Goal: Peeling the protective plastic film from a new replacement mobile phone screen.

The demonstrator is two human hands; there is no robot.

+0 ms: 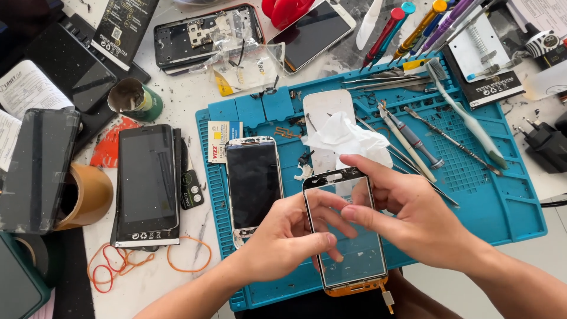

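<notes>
A clear phone front glass panel (pixel 360 260) with a black top edge and an orange flex strip at its bottom is held over the blue repair mat (pixel 502 201). My left hand (pixel 283 239) grips its left edge, fingers reaching across the glass. My right hand (pixel 407 212) holds the right edge, with its thumb and forefinger on the upper part. A phone with a dark screen (pixel 254 183) lies on the mat just left of the panel. A crumpled white tissue (pixel 345 139) rests behind the panel.
Tweezers, picks and a toothbrush (pixel 466 115) lie on the mat's right half. Screwdrivers (pixel 413 26) sit at the back. Left of the mat are a black phone (pixel 146 183), orange rubber bands (pixel 118 263), a tape roll (pixel 88 195) and a green cup (pixel 136 100).
</notes>
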